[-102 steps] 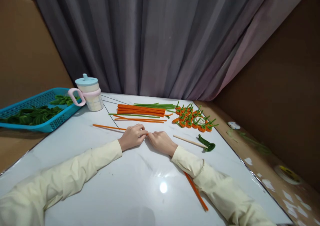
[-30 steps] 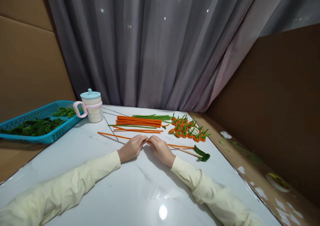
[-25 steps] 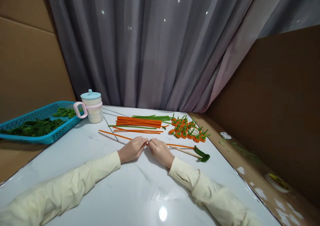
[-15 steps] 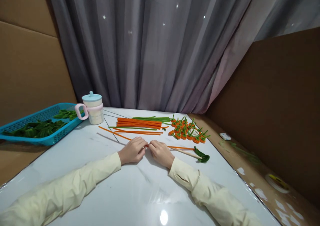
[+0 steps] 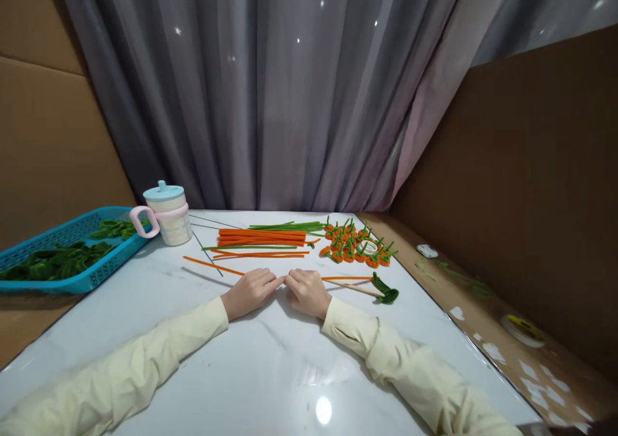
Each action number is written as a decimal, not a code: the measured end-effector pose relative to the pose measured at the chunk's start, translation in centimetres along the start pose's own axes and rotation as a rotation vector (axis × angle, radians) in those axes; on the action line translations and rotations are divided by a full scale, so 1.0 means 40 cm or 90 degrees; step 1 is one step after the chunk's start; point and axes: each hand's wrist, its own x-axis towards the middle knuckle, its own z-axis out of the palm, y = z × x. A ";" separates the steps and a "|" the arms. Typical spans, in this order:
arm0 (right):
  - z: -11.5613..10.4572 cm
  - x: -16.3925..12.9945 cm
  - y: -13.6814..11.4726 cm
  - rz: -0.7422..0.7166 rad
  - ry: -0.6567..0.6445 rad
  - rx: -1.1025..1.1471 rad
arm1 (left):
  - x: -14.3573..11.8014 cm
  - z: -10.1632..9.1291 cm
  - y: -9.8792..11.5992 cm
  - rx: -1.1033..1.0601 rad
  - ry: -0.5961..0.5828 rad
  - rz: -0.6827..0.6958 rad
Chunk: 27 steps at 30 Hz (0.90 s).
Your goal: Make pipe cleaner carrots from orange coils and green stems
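Hands at frame centre, left hand [image 5: 251,289] and right hand [image 5: 308,290], fingertips pinched together on one straight orange pipe cleaner [image 5: 212,266] lying on the white table [image 5: 270,371]; finished carrot pieces [image 5: 355,246] heaped upper right, orange stem bundle [image 5: 263,236] unused behind.

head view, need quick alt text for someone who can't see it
Two hands, the left hand and right hand, meet fingertip to fingertip on one long orange pipe cleaner lying across a white table. Behind lie a bundle of orange and green stems, small finished carrots, a lidded cup and a blue tray of green pieces.
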 end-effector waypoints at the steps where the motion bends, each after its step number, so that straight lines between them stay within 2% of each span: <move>1: 0.000 0.000 0.001 0.004 0.000 0.000 | -0.003 0.002 -0.003 0.004 0.005 0.005; 8: -0.001 -0.001 0.005 0.019 -0.003 0.009 | -0.016 0.010 -0.022 0.014 0.043 -0.027; 15: -0.004 -0.002 0.003 0.022 0.013 0.013 | -0.010 0.007 -0.013 0.008 0.065 -0.052; 27: 0.004 -0.005 0.010 0.024 0.078 0.048 | -0.007 -0.008 -0.011 0.020 0.085 0.002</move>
